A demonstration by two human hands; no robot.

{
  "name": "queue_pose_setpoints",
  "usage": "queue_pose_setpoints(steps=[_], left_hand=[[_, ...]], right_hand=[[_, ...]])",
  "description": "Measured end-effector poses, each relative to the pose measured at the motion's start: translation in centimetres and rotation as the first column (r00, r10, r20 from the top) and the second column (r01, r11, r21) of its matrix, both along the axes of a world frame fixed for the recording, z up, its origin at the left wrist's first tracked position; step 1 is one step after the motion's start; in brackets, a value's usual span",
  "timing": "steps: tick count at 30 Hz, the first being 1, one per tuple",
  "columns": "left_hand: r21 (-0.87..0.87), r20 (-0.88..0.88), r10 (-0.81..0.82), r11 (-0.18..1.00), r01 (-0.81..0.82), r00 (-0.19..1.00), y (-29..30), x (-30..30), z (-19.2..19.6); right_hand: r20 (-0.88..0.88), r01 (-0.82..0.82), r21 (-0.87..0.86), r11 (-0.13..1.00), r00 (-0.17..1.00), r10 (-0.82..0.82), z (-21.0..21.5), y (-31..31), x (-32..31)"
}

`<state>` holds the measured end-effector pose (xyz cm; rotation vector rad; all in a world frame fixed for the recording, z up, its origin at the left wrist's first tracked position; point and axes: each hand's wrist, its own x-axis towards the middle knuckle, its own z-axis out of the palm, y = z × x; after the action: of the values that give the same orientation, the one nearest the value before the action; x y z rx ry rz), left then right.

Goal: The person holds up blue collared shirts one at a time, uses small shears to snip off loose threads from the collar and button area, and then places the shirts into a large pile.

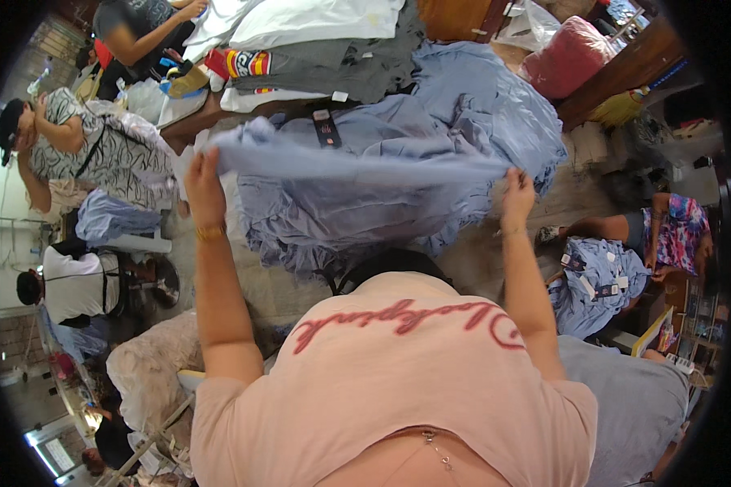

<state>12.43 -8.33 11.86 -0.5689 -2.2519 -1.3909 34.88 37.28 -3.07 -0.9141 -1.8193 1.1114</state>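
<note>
A light blue cloth garment (365, 168) is pulled out in a long band between my two hands, blurred by motion; its exact kind does not show. My left hand (205, 188) is closed on its left end, near the head-height left side. My right hand (517, 196) pinches the right end. Below and behind the band lies a large heap of crumpled blue garments (325, 215), covering the table in front of me. A dark hang tag (326, 128) rests on the heap, just beyond the stretched cloth.
Folded dark grey garments (317, 73) and white cloth (317, 23) lie beyond the heap. A red bundle (568, 55) sits at the far right. People work on the left and right; another pile of tagged blue garments (597, 284) is at right. A wrapped bundle (154, 369) stands behind left.
</note>
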Motion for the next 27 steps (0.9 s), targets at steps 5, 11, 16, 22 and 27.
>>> queue_pose_setpoints(steps=[5, 11, 16, 22, 27], left_hand=[[-0.348, -0.751, -0.114, 0.905, -0.243, 0.650, 9.0, -6.4, 12.1], [0.335, -0.074, -0.689, 0.664, 0.668, 0.721, 19.9, -9.6, 22.5], [0.433, 0.041, -0.762, 0.596, 0.676, 0.646, 27.3, -7.5, 27.1], [0.429, 0.095, -0.820, 0.546, 0.720, 0.565, 32.7, -4.6, 29.2], [0.440, 0.110, -0.805, 0.565, 0.698, 0.583, 37.2, -4.1, 28.9]], right_hand=[[-0.423, -0.217, -0.219, 0.951, 0.900, 0.108, 17.5, 8.4, -0.1], [-0.504, -0.289, -0.236, 0.928, 0.852, 0.137, 34.6, 17.6, 6.4], [-0.549, -0.184, -0.076, 0.980, 0.828, 0.113, 42.8, 21.9, 14.0], [-0.429, 0.175, 0.125, 0.977, 0.897, -0.106, 47.3, 24.1, 19.2], [-0.373, 0.250, 0.277, 0.928, 0.918, -0.136, 47.9, 27.4, 22.5]])
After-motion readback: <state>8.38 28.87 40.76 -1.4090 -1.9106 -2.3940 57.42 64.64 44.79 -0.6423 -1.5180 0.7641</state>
